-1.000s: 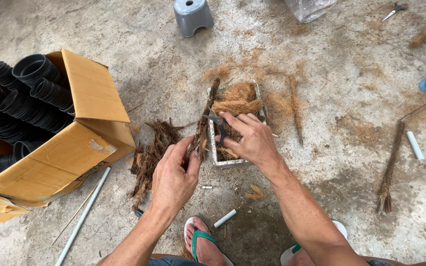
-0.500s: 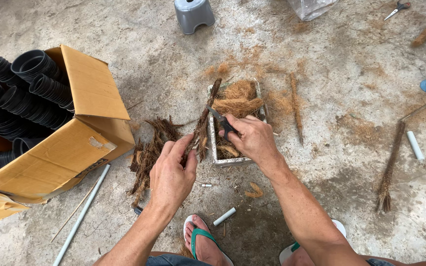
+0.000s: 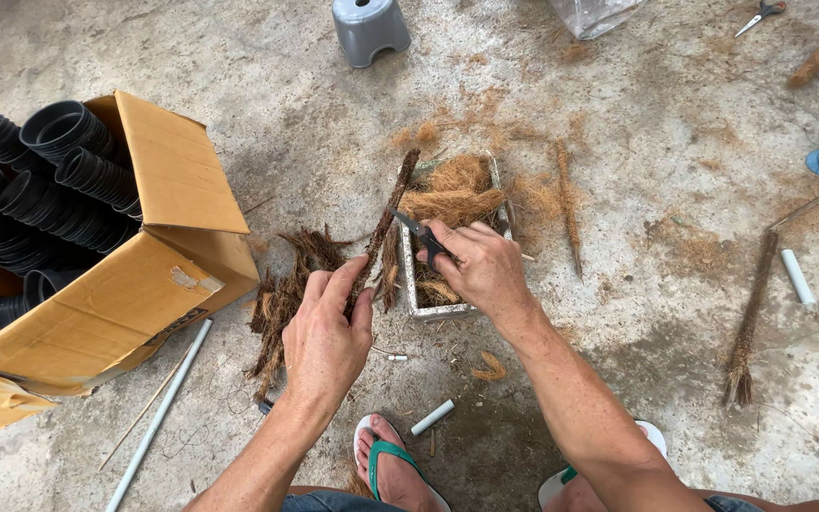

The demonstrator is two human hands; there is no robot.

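Note:
My left hand [image 3: 326,332] grips the near end of a long brown fibre-wrapped stick [image 3: 386,223] that slants up and away over the floor. My right hand [image 3: 483,267] holds small dark scissors [image 3: 421,234] with the blades open right beside the stick's middle. Just behind the hands a small white square pot [image 3: 409,284] holds tan coconut fibre [image 3: 455,190]. A heap of dark brown fibre strips [image 3: 282,294] lies on the concrete left of the pot, under my left hand.
An open cardboard box [image 3: 125,284] with stacks of black plastic pots [image 3: 40,190] stands at left. A white pipe [image 3: 158,417], short white pipe pieces [image 3: 433,417], other fibre sticks [image 3: 746,322], a grey stool [image 3: 370,28] and my sandalled feet [image 3: 391,469] are around.
My left hand has lifted the stick out of the fibre heap and raised it. My right hand came off the pot's fibre and now holds the scissors against the stick.

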